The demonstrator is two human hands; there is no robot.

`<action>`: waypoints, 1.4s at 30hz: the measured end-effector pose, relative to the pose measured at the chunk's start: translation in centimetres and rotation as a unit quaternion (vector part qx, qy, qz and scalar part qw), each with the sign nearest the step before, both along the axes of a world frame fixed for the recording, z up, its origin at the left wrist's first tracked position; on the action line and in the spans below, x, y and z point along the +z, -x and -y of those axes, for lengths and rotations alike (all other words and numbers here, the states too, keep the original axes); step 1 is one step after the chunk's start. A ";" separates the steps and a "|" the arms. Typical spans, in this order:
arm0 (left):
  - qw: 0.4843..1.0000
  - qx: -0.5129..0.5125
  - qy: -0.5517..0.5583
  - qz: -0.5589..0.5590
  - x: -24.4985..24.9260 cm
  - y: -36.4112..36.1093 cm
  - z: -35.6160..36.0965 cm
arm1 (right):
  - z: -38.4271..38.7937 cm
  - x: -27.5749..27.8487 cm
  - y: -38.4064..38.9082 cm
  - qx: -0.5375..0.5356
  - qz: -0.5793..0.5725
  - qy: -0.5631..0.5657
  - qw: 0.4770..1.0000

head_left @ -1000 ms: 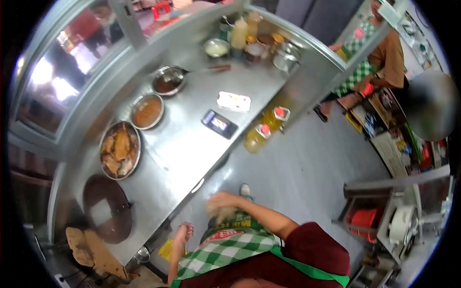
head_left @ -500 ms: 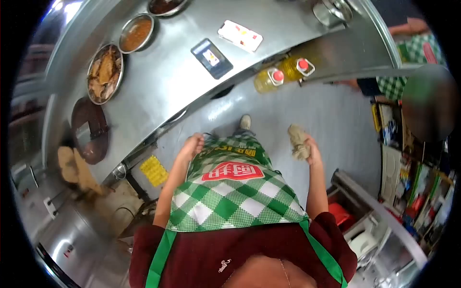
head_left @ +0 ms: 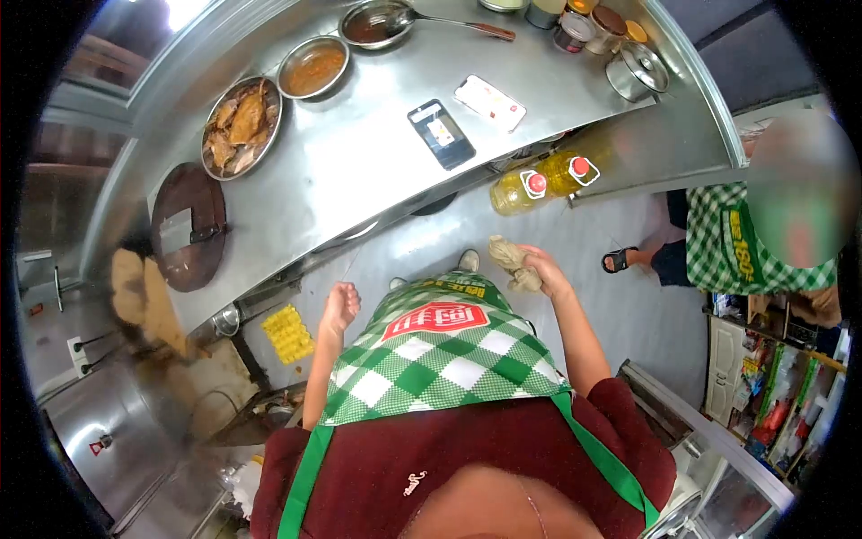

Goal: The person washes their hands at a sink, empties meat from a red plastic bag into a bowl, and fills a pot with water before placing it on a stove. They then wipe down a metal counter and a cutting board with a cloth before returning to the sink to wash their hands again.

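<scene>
A crumpled greyish-tan cloth (head_left: 513, 264) is gripped in my right hand (head_left: 546, 272), held out over the floor in front of me. My left hand (head_left: 341, 306) hangs on the other side of the green checked apron (head_left: 449, 355), its fingers curled closed, with no object visible in it. The steel counter (head_left: 305, 193) stands ahead of both hands. On it lie a dark phone (head_left: 441, 134) and a white phone (head_left: 490, 102). Nearest the right hand on the floor side are two jugs of yellow oil (head_left: 518, 195).
A cleaver (head_left: 177, 235) rests on a round chopping board (head_left: 189, 256). Along the counter stand a dish of cooked poultry (head_left: 242, 126), a bowl of sauce (head_left: 312, 67), a bowl with a ladle (head_left: 377, 22) and a lidded pot (head_left: 637, 72). Another person (head_left: 718, 234) stands at right.
My right hand has moved left and up with the cloth. My left hand has dropped lower and slightly left. The view has shifted, and more of the other person shows.
</scene>
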State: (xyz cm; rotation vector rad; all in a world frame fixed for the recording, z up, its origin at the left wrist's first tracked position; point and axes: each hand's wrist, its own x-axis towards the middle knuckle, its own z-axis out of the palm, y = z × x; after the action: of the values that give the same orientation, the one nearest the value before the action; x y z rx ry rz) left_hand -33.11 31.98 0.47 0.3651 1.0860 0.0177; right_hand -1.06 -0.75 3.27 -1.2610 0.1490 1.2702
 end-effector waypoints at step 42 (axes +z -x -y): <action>0.946 -0.222 -0.197 -0.130 -0.8 -5.5 1.1 | -5.5 5.3 5.0 -0.020 0.005 0.071 0.997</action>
State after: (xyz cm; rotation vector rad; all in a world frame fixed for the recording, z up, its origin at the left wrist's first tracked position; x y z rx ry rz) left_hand -27.63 30.93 -0.36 0.9914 1.2395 -0.2218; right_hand -6.02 4.74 8.53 -1.3793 0.2609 1.2354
